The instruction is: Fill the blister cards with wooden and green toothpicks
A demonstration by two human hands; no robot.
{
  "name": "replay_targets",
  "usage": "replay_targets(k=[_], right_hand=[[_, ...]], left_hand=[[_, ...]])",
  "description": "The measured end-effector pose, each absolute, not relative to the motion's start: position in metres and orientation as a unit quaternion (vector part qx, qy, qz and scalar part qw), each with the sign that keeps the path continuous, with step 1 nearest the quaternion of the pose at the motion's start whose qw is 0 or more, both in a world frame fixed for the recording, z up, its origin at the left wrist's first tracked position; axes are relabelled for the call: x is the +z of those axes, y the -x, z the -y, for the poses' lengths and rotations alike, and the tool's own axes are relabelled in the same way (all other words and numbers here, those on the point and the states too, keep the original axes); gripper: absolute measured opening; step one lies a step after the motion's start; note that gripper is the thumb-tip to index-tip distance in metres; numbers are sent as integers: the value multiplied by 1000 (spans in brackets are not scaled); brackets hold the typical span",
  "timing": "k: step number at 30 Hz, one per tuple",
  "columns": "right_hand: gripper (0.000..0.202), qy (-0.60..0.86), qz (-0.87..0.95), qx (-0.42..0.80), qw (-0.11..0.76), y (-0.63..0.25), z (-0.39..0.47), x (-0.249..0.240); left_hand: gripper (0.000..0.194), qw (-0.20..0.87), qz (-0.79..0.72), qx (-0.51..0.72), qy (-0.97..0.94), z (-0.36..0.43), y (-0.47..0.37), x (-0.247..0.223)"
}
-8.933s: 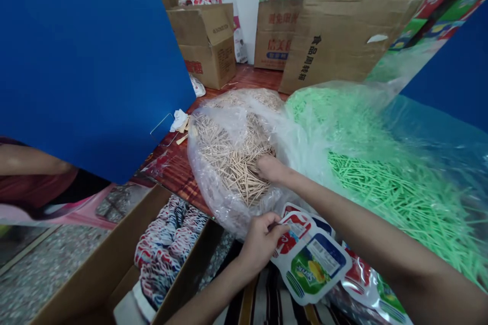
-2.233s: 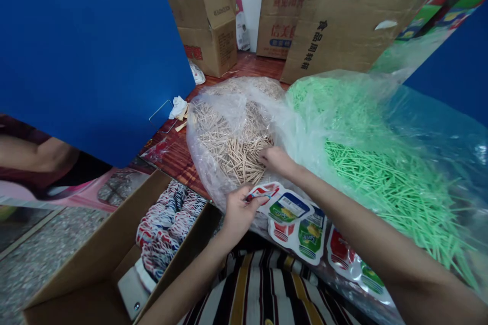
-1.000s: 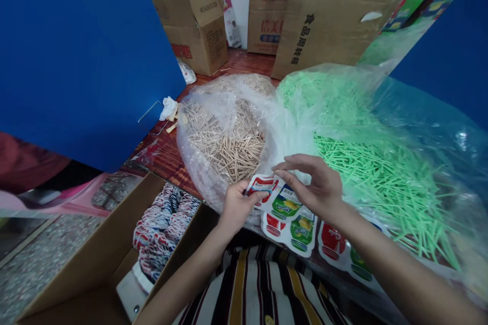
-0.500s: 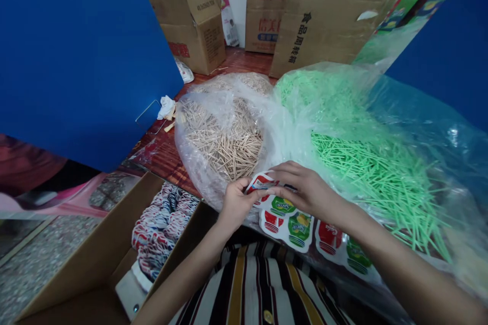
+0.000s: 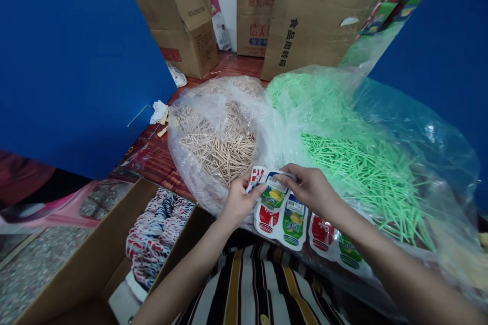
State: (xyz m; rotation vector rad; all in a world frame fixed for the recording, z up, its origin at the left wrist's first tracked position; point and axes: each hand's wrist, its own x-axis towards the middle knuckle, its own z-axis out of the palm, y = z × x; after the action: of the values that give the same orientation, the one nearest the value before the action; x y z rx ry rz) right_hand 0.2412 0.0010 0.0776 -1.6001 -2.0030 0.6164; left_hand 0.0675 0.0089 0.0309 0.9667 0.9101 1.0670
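Between my two hands is a flat bottle-shaped printed packet (image 5: 275,196), with red cola and green lemon pictures facing up. My left hand (image 5: 239,202) pinches its left side between thumb and fingers. At the packet's upper right edge, my right hand (image 5: 310,188) closes its thumb and fingertips on it. Just below lie more such packets (image 5: 293,224), partly covered by the held one. Another red and green packet (image 5: 323,236) rests to the right, partly hidden by my right forearm. Beyond my hands sits a clear plastic bag of beige sticks (image 5: 229,155).
Bright green sticks (image 5: 354,172) fill a clear bag at the right. An open cardboard box (image 5: 68,269) at lower left holds stacked red, white and blue packets (image 5: 160,228). Cardboard boxes (image 5: 305,25) stand at the back. Blue panels (image 5: 76,51) flank the table.
The held packet has tilted so that its printed face shows more fully. My right hand has drawn slightly away from the left, its fingers now at the packet's upper right. The view has shifted a little.
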Motion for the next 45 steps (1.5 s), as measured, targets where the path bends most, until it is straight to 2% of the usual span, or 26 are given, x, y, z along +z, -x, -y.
replay_targets(k=[4, 13, 23, 27, 29, 31, 34, 36, 41, 45], right_hand=[[27, 604, 723, 232, 242, -246, 4, 72], [22, 581, 703, 269, 310, -260, 14, 63], [26, 551, 687, 318, 352, -266, 24, 61], [30, 569, 662, 339, 351, -309, 13, 68], [30, 643, 671, 238, 283, -345, 2, 68], [27, 715, 684, 91, 112, -379, -11, 63], [30, 708, 702, 69, 26, -407, -27, 49], [35, 693, 718, 68, -7, -408, -34, 40], [32, 687, 720, 54, -78, -404, -53, 34], [41, 675, 725, 84, -111, -414, -69, 38]], left_hand=[[27, 682, -420, 455, -390, -6, -78, 24], [18, 677, -431, 435, -409, 0, -92, 22], [24, 696, -445, 388, -408, 6, -96, 21], [25, 709, -446, 362, -408, 8, -97, 22], [27, 718, -440, 357, -404, 9, -97, 21], [27, 726, -436, 353, -398, 10, -98, 18], [27, 740, -424, 339, -397, 13, -100, 14], [28, 748, -413, 329, -402, 15, -102, 14], [27, 735, -420, 318, -426, 16, -106, 18], [29, 706, -441, 329, -447, 13, -107, 16]])
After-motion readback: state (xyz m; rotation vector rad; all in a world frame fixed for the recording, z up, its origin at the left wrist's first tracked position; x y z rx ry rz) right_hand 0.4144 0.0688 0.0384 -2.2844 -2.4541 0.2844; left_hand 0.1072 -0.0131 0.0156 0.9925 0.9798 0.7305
